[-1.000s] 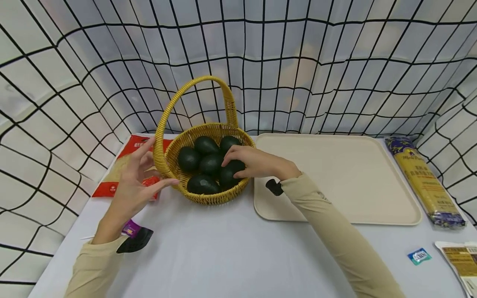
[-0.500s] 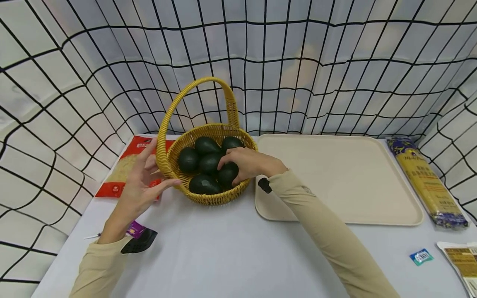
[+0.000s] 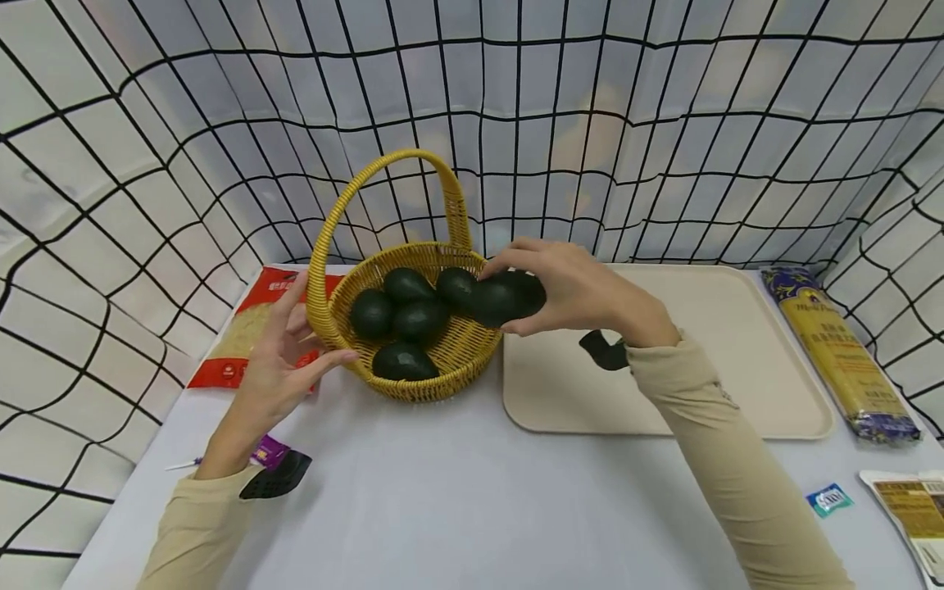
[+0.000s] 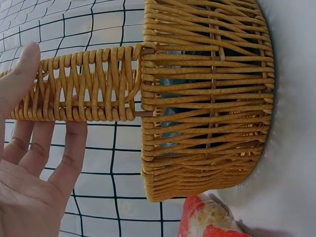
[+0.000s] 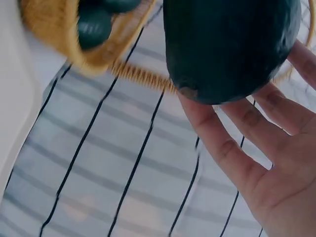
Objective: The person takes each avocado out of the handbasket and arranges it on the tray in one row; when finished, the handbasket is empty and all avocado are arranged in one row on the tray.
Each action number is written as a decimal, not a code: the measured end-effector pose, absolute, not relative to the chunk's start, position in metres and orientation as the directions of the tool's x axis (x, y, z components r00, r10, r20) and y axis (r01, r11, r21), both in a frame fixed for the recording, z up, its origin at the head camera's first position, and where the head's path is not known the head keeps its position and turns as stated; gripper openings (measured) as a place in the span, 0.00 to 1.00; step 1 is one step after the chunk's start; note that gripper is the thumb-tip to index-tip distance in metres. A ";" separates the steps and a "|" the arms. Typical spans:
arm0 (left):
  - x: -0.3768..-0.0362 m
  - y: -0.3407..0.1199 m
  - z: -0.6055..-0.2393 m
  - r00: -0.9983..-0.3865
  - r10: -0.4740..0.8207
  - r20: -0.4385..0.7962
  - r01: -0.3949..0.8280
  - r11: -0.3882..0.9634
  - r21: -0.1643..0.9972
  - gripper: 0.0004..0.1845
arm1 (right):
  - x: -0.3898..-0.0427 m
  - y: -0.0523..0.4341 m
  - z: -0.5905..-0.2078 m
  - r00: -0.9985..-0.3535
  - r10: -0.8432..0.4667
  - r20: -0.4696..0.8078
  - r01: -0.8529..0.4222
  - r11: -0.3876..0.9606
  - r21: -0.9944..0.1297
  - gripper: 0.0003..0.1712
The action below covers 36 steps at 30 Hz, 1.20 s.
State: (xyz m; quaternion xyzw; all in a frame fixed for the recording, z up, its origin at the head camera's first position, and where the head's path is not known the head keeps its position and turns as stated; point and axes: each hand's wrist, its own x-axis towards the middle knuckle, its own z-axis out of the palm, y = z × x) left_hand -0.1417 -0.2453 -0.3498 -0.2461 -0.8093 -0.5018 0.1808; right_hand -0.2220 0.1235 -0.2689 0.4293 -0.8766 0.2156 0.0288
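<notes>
Here our right hand point(image 3: 583, 291) grips an avocado point(image 3: 505, 299) over the basket point(image 3: 413, 385) rim; a loose grip could drop it. Our left hand point(image 3: 283, 360), fingers straight, steadies the handle point(image 3: 354, 197).

Even, bright, soft light fills the head view with faint shadows, its edges bowed by wide-angle distortion, while the right wrist view is dim, close and blurred, the left wrist view sharp.
</notes>
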 end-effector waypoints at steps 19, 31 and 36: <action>-0.139 -0.244 -0.350 -0.847 0.194 0.495 0.531 0.358 0.768 0.62 | -0.261 0.176 -0.376 -0.865 -0.494 0.087 -0.458 0.708 -0.538 0.33; -0.138 -0.245 -0.348 -0.845 0.195 0.497 0.533 0.371 0.760 0.63 | -0.255 0.160 -0.358 -0.870 -0.493 0.010 -0.447 0.781 -0.436 0.30; -0.139 -0.244 -0.349 -0.849 0.192 0.493 0.528 0.375 0.762 0.63 | -0.252 0.153 -0.356 -0.879 -0.475 -0.032 -0.394 0.762 -0.514 0.30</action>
